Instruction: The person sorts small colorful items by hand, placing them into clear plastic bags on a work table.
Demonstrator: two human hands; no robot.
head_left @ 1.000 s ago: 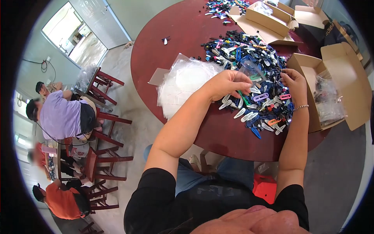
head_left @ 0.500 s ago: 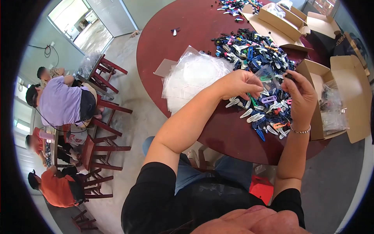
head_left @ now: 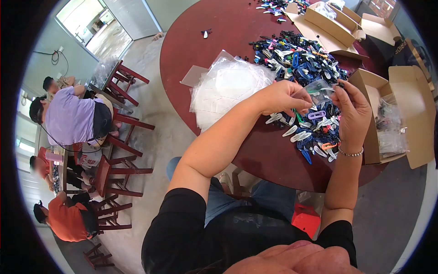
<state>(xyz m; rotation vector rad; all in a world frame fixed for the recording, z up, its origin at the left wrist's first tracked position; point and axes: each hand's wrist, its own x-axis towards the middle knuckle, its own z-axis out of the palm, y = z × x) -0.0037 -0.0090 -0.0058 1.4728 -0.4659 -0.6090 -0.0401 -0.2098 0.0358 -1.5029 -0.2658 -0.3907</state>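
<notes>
- One head-worn camera looks forward and steeply down past the wearer's black-shirted torso (head_left: 246, 233).
- Its wide, curved view shows the round, dark red surface (head_left: 187, 59) from above, with the bare left hand (head_left: 283, 98) and bare right hand (head_left: 352, 109) close.
- Leftward, it reaches the farther open doorway (head_left: 107, 39).

From my station, I saw a round dark-red surface (head_left: 187, 50) bearing fanned clear bags (head_left: 228, 89), a large heap of mixed hair clips (head_left: 296, 59), a smaller heap (head_left: 276, 6) and open cardboard boxes (head_left: 321, 23).
</notes>
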